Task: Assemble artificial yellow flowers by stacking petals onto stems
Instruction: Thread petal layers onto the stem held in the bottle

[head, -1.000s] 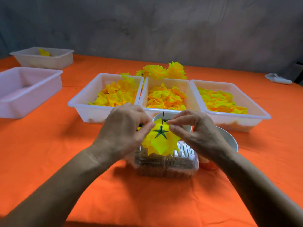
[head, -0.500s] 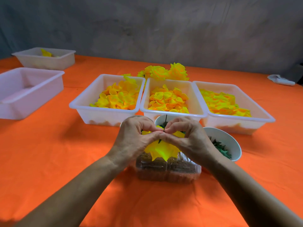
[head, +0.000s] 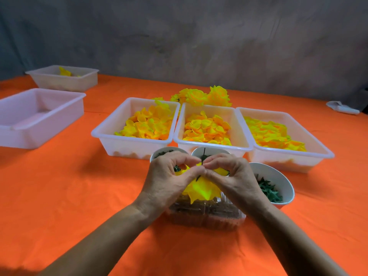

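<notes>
A bright yellow fabric flower (head: 201,191), petals (head: 207,127) hanging downward, is held just above a clear plastic box (head: 207,216). Its thin dark green stem (head: 204,154) points straight up from the bloom.

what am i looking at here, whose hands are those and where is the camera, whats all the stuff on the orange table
No machine here: a person wears a wide-angle camera on the head, looking forward and down at their own bare hands. The left hand and right hand pinch a thin dark stem where it pokes up through a half-built yellow flower. On the orange table stand three white trays of yellow petals, small white bowls of green pieces, a clear plastic box, and finished flowers behind the trays. Two more white bins sit at the left.
</notes>
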Demonstrator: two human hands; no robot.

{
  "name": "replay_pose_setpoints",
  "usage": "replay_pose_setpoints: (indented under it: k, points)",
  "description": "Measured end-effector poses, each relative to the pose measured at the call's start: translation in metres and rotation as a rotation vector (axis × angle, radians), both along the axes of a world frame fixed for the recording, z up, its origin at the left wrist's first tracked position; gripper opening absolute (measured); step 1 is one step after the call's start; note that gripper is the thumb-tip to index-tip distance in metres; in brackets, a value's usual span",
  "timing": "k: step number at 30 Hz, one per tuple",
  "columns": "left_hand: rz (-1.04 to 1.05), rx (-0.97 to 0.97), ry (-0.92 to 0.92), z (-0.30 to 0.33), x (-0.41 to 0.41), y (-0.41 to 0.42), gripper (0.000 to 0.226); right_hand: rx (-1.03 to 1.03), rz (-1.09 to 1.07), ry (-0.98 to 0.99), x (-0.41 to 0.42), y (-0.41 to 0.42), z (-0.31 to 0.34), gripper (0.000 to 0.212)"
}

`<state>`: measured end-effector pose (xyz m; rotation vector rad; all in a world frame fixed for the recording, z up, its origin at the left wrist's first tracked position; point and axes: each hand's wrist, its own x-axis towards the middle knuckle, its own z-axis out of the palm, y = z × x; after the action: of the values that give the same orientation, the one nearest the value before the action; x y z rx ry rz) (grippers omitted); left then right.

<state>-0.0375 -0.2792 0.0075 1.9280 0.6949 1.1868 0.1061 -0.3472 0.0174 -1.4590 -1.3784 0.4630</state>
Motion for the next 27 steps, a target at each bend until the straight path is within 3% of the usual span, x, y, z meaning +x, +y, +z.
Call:
replay_pose_setpoints:
  k: [4, 10, 13, 19, 23, 27]
  points:
    - [-0.01, -0.015, -0.003, 0.014, 0.01, 0.002, 0.008, 0.052, -0.101, -0.059, -0.007, 0.003, -0.003, 0.016]
    - [0.005, 0.015, 0.064, 0.015, 0.014, 0.008, 0.022, 0.148, -0.197, -0.025, -0.012, 0.007, -0.023, 0.018]
    - [0.017, 0.036, 0.121, 0.02, 0.014, 0.009, 0.015, 0.18, -0.218, -0.059, -0.013, 0.005, -0.026, 0.013]
    - [0.046, 0.038, 0.174, 0.026, 0.014, 0.007, 0.02, 0.245, -0.574, -0.247, -0.038, 0.008, -0.026, 0.013]
    - [0.037, 0.045, 0.191, 0.028, 0.014, 0.008, 0.026, 0.242, -0.661, -0.182, -0.046, 0.017, -0.024, 0.021]
    - [0.036, 0.039, 0.179, 0.028, 0.014, 0.007, 0.025, 0.379, -0.682, -0.141, -0.048, 0.02, -0.032, 0.022]
